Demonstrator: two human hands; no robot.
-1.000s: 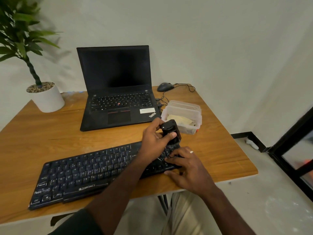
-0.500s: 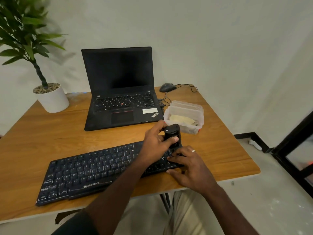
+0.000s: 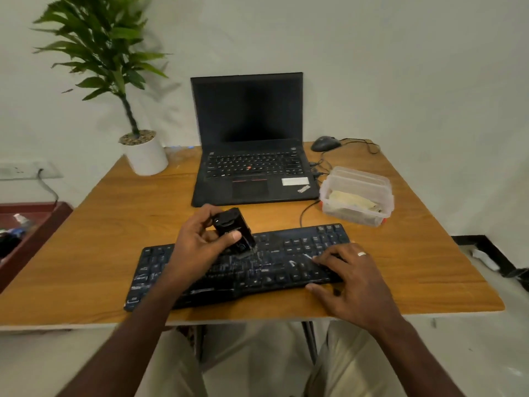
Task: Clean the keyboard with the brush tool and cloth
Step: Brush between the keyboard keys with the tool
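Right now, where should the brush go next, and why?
Probably sweep a little further along the same row. The left hand grips the brush tool with its bristles down on the middle keys of the keyboard, while the right hand rests on the right end, steadying it. The cloth lies in its plastic box.

Wooden desk [image 3: 120, 224], plain white wall [image 3: 400, 67]

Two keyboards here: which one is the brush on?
The separate black keyboard at the table's near edge. The left hand holds the brush on its middle keys; the laptop behind lies untouched.
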